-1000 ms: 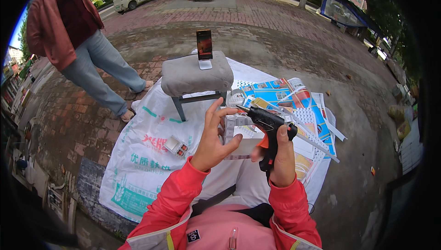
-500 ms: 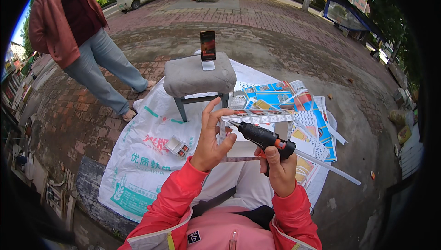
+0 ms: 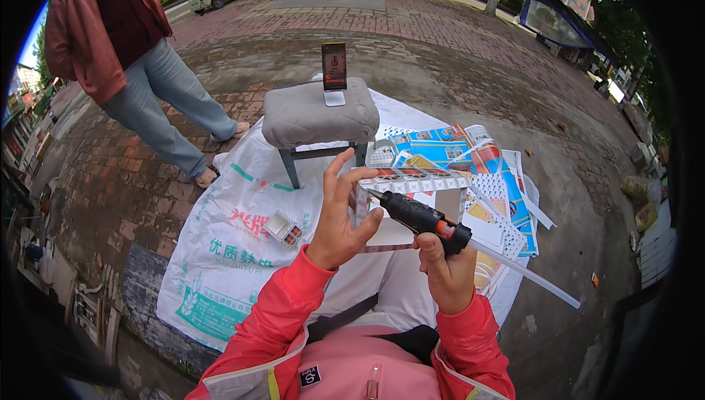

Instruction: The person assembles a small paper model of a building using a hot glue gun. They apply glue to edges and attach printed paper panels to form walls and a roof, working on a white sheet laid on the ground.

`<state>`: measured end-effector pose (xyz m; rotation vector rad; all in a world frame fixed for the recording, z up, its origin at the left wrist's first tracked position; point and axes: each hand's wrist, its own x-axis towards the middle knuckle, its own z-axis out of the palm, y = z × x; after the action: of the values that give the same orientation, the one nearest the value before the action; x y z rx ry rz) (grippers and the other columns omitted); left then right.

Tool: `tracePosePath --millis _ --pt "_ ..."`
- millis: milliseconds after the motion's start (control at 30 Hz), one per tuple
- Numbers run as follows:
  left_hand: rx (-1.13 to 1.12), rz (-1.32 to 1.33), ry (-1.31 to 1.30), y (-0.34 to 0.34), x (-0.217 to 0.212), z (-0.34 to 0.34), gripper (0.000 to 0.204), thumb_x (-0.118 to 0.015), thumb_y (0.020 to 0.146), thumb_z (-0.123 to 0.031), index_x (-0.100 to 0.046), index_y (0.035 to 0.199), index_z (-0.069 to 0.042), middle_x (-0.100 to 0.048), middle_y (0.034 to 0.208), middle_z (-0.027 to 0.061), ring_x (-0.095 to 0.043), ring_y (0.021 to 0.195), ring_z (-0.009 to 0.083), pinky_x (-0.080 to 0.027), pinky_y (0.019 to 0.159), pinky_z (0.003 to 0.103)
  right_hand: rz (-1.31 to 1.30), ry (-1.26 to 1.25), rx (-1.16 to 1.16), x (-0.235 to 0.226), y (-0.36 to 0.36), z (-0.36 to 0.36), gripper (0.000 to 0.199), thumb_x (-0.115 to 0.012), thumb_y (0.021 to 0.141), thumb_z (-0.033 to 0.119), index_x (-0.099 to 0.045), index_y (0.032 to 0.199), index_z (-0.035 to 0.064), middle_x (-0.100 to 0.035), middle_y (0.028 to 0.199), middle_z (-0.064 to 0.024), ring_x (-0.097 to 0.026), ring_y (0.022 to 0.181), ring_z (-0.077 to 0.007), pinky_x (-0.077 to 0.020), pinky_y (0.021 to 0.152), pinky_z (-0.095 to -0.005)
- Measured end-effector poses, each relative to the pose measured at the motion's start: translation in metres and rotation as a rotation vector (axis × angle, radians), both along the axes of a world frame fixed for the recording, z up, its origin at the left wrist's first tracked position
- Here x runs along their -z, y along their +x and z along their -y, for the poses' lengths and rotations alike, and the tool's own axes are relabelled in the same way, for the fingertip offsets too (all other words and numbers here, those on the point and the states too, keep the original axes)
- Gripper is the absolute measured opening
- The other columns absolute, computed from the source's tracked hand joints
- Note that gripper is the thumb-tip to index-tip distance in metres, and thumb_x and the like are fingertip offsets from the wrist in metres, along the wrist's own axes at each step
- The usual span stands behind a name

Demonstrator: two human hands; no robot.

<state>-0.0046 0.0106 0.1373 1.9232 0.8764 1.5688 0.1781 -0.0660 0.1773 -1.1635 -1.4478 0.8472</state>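
Observation:
My left hand (image 3: 341, 224) grips the left end of an open box-like cardboard frame (image 3: 418, 183), with a row of printed squares along its top strip. The thumb and fingers close around its edge. My right hand (image 3: 446, 271) is wrapped round the handle of a black glue gun (image 3: 415, 215), which lies across the front of the frame. The gun's metal nozzle points at the frame's upper left corner, close to my left fingers; whether it touches cannot be made out. From the gun's back sticks out a long whitish glue stick (image 3: 529, 275).
A white woven sack (image 3: 220, 253) covers the ground, bearing a small paper model (image 3: 285, 229) at left and printed card sheets (image 3: 433, 146) at right. Ahead stands a grey padded stool (image 3: 316, 117) with a phone (image 3: 334, 68) on a stand. At left stands a person (image 3: 110, 55).
The back of the glue gun and its glue stick have dipped slightly. The phone's screen shows a different picture. Both hands keep their grips in nearly the same place.

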Motion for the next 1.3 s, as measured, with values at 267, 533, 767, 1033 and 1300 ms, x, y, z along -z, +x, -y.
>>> tracePosePath --millis 267,533,767,1033,1300 --pt "0.046 0.051 -0.038 0.0 0.002 -0.002 0.049 -0.068 0.085 -0.019 -0.05 0.13 -0.008 -0.023 0.146 0.0174 -0.047 0.12 0.0275 -0.042 0.095 0.036 0.037 0.031 0.015 -0.005 0.001 0.001 0.034 -0.067 0.092 0.033 -0.06 0.095 -0.0005 -0.048 0.066 -0.0068 -0.044 0.06 -0.0178 -0.0376 0.056 -0.0304" --pt "0.031 0.008 -0.008 0.002 0.004 -0.003 0.05 -0.068 0.084 -0.02 -0.05 0.13 -0.008 -0.023 0.146 0.0177 -0.046 0.122 0.0292 -0.041 0.096 0.038 0.088 0.013 0.028 -0.008 0.002 0.001 0.032 -0.068 0.091 0.031 -0.06 0.092 0.0 -0.049 0.067 -0.0076 -0.043 0.059 -0.0184 -0.0374 0.055 -0.0308" --pt "0.046 0.027 -0.024 0.002 0.003 -0.002 0.05 -0.069 0.085 -0.022 -0.049 0.13 -0.009 -0.022 0.147 0.0178 -0.046 0.122 0.0293 -0.041 0.097 0.038 0.104 0.052 0.046 -0.008 0.003 -0.001 0.033 -0.068 0.091 0.031 -0.058 0.089 -0.0002 -0.048 0.067 -0.0082 -0.042 0.059 -0.019 -0.0364 0.055 -0.0314" --pt "0.076 0.051 -0.068 0.002 0.001 -0.001 0.05 -0.068 0.086 -0.018 -0.048 0.131 -0.008 -0.02 0.147 0.017 -0.046 0.123 0.0286 -0.042 0.098 0.038 0.126 0.043 0.056 -0.009 0.003 0.001 0.032 -0.069 0.09 0.03 -0.058 0.088 0.0 -0.048 0.067 -0.0086 -0.043 0.058 -0.0202 -0.037 0.054 -0.032" --pt "0.088 0.072 -0.052 0.003 0.0 0.0 0.051 -0.068 0.085 -0.017 -0.048 0.13 -0.006 -0.021 0.147 0.0172 -0.045 0.124 0.0287 -0.041 0.099 0.038 0.125 0.017 0.072 -0.011 0.002 -0.001 0.033 -0.071 0.089 0.031 -0.057 0.087 0.0006 -0.049 0.066 -0.009 -0.043 0.057 -0.0202 -0.0374 0.053 -0.0314"
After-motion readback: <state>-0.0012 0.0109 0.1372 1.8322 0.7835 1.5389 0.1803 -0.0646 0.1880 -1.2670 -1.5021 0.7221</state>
